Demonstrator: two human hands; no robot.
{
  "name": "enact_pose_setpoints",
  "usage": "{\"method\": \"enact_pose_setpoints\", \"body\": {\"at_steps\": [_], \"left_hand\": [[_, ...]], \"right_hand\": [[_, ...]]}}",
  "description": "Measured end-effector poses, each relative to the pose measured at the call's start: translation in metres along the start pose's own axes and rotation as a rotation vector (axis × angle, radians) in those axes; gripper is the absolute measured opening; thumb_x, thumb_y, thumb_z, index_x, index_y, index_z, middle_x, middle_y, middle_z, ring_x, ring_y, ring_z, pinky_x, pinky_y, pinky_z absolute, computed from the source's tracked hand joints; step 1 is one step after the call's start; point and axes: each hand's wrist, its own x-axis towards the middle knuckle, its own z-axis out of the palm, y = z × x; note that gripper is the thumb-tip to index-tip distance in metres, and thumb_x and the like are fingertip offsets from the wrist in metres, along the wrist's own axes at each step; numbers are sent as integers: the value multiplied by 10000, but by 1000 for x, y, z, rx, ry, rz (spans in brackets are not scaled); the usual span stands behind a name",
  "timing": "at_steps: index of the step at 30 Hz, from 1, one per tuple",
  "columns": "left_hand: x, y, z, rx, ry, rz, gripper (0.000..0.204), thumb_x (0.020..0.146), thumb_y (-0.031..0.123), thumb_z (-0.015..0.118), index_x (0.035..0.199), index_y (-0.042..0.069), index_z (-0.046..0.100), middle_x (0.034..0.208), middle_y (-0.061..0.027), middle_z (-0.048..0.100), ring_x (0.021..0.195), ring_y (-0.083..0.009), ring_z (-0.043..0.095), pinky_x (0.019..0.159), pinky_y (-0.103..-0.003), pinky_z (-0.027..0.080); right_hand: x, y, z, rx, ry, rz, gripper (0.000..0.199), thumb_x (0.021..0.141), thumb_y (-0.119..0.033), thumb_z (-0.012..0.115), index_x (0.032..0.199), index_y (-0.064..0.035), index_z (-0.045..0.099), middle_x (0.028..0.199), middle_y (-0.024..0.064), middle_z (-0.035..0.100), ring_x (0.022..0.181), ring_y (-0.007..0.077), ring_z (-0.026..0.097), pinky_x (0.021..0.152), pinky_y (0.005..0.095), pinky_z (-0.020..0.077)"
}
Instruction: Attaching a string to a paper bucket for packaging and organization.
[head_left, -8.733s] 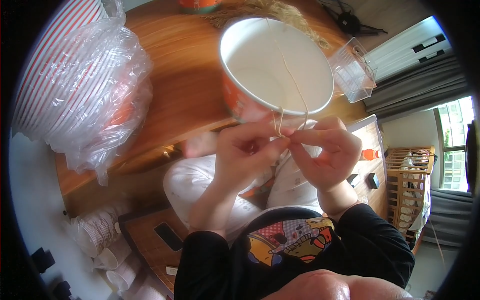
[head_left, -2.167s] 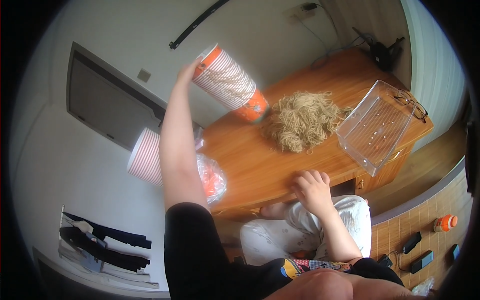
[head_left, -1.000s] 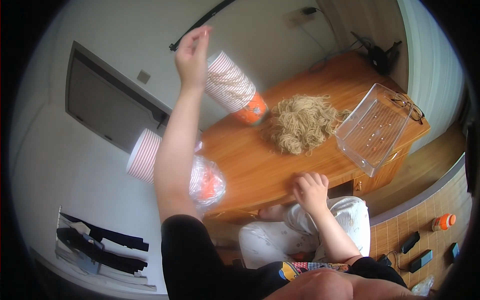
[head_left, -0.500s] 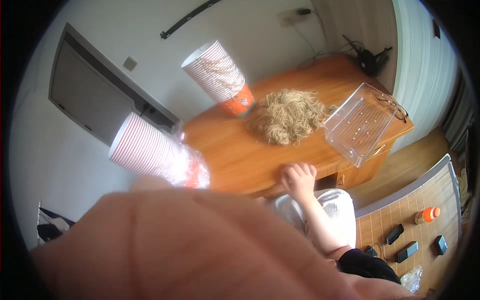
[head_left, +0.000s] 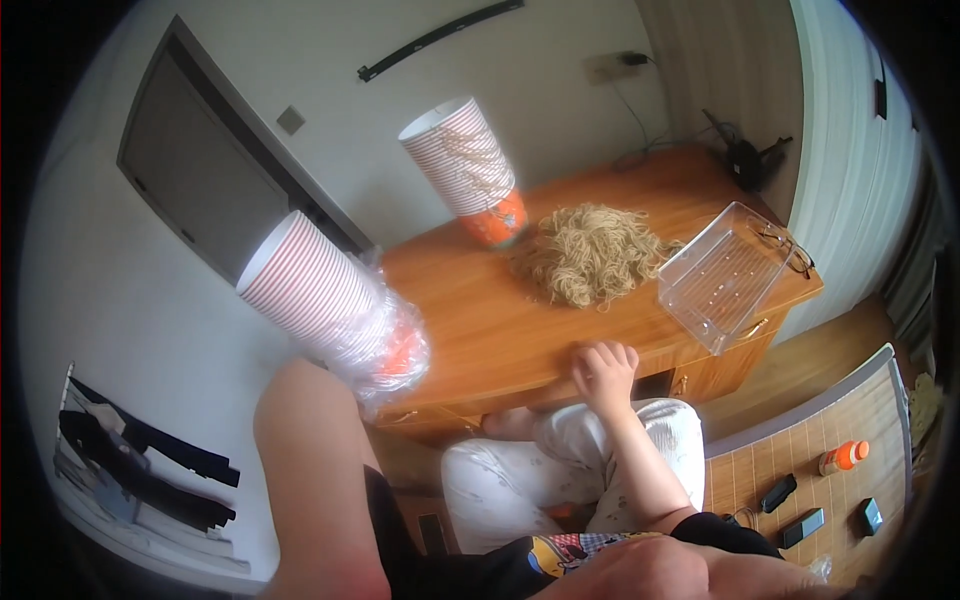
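Note:
My right hand [head_left: 605,375] rests at the front edge of the wooden desk [head_left: 470,345], holding nothing, fingers loosely bent and slightly apart. My left arm [head_left: 312,440] is raised at the lower left with its elbow bent; the left hand is outside the picture. Beyond the right hand lies a heap of tan, curly string [head_left: 595,255]. Behind it to the left stands a stack of striped paper cups [head_left: 465,165], with tan strands hanging over its side. A second stack of paper cups [head_left: 320,290], partly in clear plastic wrap, is nearer, at the desk's left end.
A clear plastic tray [head_left: 715,325] with small pale bits sits at the desk's right, with eyeglasses [head_left: 800,258] by its far side. A black device with antennas [head_left: 742,160] stands at the back corner. An orange-capped bottle [head_left: 843,458] and small dark devices [head_left: 802,528] lie on the slatted mat.
The large blurred left hand close to the camera has gone from the picture, uncovering my legs and raised left arm. The view has shifted slightly. My right hand stays at the desk edge.

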Motion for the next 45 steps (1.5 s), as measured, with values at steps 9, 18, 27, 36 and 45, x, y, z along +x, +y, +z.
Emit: {"method": "enact_pose_setpoints", "body": {"at_steps": [9,18,27,36,45], "left_hand": [[-10,-6,8,-410,465,-973,178,845,214,761,800,72,664,925,-90,625,994,-165,611,865,-465,495],[-2,-12,12,-264,356,-1028,185,871,216,716,910,58,628,998,-81,612,986,-191,602,848,-405,488],[-10,-13,9,-301,310,-240,194,905,157,652,1068,56,621,1124,-76,621,1077,-204,600,900,-323,480],[-8,26,-33,-859,-217,-269,413,966,180,584,1359,73,520,1441,-143,476,1283,-307,500,1085,-416,427],[-55,-9,-195,707,-391,-897,189,927,154,549,995,39,682,1003,-101,702,1107,-239,611,1126,-505,329]], "right_hand": [[-2,0,2,29,-3,-5,126,740,-162,702,842,-146,630,916,-21,661,893,189,593,842,355,369],[0,-3,5,23,27,-25,117,750,-156,707,835,-146,626,888,-22,651,884,184,593,847,355,364],[-1,3,4,15,14,-23,126,735,-171,704,839,-157,634,839,-14,622,865,190,586,829,355,369],[-2,1,-3,34,15,-10,111,757,-154,707,843,-150,637,841,-3,623,896,202,587,854,367,366],[-1,1,4,35,34,-54,105,759,-143,693,841,-135,627,844,12,624,869,220,580,844,363,365]]}}
